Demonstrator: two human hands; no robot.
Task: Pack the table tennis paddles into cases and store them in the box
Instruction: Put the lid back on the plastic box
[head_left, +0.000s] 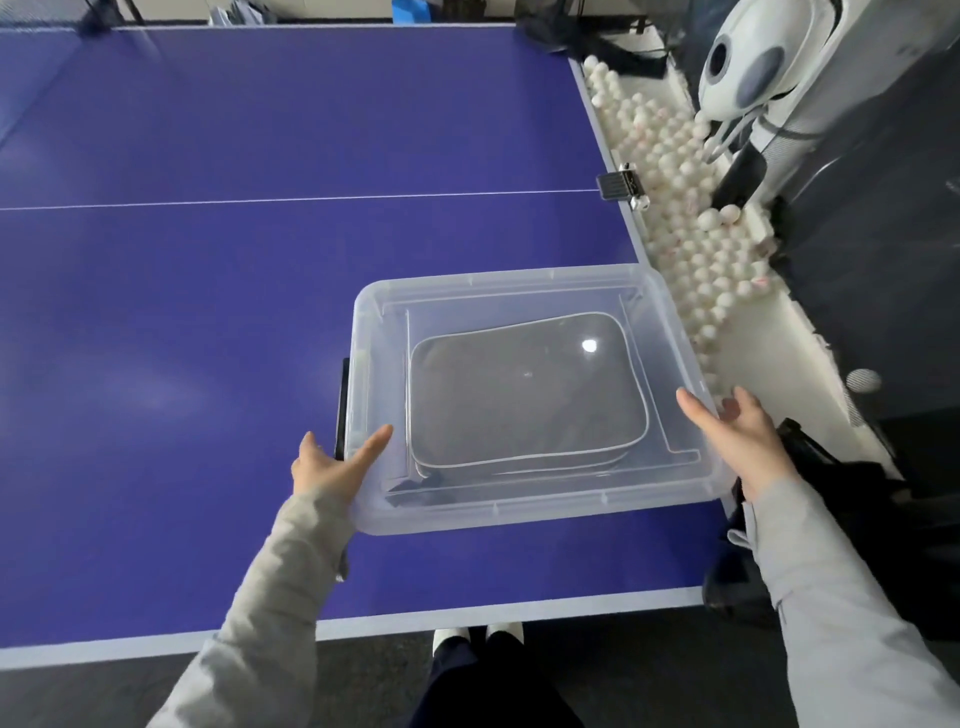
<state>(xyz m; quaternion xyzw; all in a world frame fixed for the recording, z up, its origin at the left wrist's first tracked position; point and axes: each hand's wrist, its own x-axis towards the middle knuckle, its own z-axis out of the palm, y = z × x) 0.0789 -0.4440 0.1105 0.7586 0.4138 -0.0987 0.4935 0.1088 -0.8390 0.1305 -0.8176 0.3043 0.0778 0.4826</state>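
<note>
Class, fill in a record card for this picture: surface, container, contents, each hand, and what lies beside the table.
surface: blue table tennis table
container: clear plastic box, lid on, near the table's right corner
contents: dark case with pale edging, seen through the lid
left hand: open, at the box's left side
right hand: open, at the box's right side
beside table: many white balls

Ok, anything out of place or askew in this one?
Only mildly: the clear box sits skewed to the table edges, near its right side. The dark case inside lies flat; the white balls lie heaped beside the table.
</note>
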